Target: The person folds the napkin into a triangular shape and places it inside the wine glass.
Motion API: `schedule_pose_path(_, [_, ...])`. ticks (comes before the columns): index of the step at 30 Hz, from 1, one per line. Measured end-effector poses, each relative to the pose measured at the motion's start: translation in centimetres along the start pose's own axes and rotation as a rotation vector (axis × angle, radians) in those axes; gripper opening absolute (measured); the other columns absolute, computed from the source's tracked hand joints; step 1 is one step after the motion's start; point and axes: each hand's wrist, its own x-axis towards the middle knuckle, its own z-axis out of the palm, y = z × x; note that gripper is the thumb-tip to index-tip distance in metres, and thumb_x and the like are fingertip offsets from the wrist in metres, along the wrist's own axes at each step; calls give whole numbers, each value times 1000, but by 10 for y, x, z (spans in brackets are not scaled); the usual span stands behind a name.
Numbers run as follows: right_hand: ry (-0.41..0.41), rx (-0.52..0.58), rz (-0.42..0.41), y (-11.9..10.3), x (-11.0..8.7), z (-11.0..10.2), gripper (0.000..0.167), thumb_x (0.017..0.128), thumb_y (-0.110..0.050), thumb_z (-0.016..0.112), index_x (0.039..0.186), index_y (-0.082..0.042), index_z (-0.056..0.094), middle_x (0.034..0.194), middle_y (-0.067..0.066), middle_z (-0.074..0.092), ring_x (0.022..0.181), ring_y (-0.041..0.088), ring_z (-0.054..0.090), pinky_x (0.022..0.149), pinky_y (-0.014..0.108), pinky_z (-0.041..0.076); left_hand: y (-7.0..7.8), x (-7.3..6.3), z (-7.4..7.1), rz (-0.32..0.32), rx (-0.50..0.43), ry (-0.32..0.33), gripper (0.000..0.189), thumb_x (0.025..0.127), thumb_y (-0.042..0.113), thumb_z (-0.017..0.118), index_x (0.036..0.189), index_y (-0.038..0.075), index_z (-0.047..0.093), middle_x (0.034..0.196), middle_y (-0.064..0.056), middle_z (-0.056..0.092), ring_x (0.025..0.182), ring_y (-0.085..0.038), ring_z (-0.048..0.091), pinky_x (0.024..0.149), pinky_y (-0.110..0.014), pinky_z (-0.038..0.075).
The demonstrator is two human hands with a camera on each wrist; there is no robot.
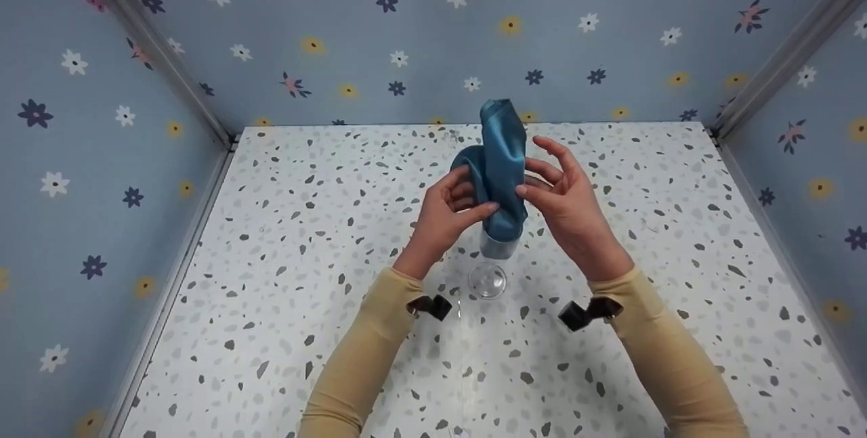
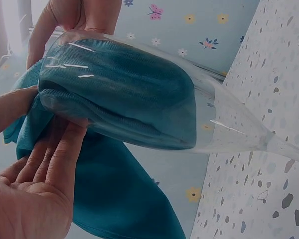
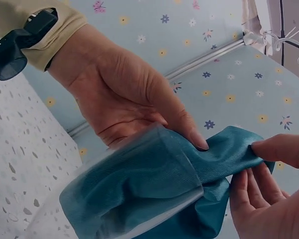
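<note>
A champagne flute [image 1: 500, 248] stands upright on the speckled tabletop, its round foot showing below the bowl. A shiny teal cloth napkin [image 1: 504, 154] is tucked into the bowl and rises well above the rim. One loose flap [image 2: 124, 194] hangs outside the glass. My left hand [image 1: 447, 214] holds the napkin near the rim, thumb in front and fingers behind its left side. At the right side, my right hand [image 1: 569, 204] pinches the napkin above the rim between thumb and fingers [image 3: 259, 181]. In the left wrist view, folded layers show through the clear bowl.
The white speckled tabletop [image 1: 305, 221] spreads around the glass. Blue panels with flowers and butterflies [image 1: 420, 38] enclose the back and both sides, joined by grey corner strips. A black wrist camera [image 1: 433, 306] sits on the left sleeve, another [image 1: 586, 313] on the right.
</note>
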Motion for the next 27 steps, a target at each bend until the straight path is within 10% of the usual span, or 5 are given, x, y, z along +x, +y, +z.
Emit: schedule_pose_path(27, [-93,75,-206,20,-24,-6,69,85,19,57,145,-8,35,108,12,68,106,26,61,91,34,47,19,-18,0,-20,-122,-29,58,90,-3,63,142,-6,38,126,-23,56,114,-29,58,90,-38,50])
